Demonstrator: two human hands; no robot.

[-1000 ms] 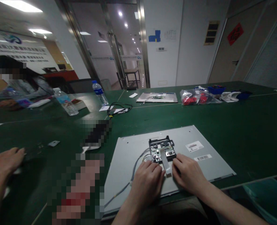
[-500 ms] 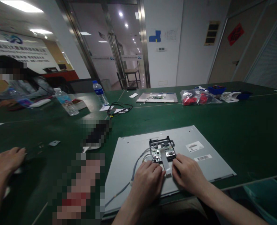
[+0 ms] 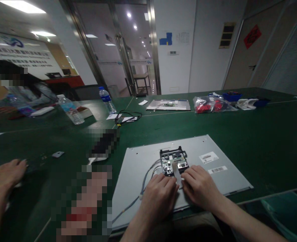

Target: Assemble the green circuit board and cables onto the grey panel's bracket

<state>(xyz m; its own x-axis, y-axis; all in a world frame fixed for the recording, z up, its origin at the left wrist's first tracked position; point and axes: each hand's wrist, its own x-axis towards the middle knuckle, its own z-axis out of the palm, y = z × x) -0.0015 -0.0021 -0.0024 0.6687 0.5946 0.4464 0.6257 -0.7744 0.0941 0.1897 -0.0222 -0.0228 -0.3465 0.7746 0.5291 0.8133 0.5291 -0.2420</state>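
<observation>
A flat grey metal-backed display panel (image 3: 143, 161) lies on the green table in front of me. At its middle sits a small green circuit board (image 3: 168, 163) with metal connectors, in a black plastic bracket (image 3: 180, 150). A flat ribbon cable (image 3: 175, 170) runs from the board toward me. My left hand (image 3: 159, 193) and my right hand (image 3: 201, 188) rest on the panel, fingers curled in from either side on the lower part of this cable. Their fingertips are partly hidden. Grey wires (image 3: 143, 185) leave the board and pass left of my left hand.
Another person's hand (image 3: 11, 174) rests at the left edge; a seated person (image 3: 40, 90) is farther back. Bottles (image 3: 71, 111), a black cable (image 3: 129, 116), a second panel (image 3: 155, 105) and a plastic bag with red items (image 3: 211, 105) lie across the table. Part of the left foreground is pixelated.
My right hand has shifted slightly left, closer to my left hand. Both hands now cover the lower end of the ribbon cable, which showed more before. The panel has stayed put.
</observation>
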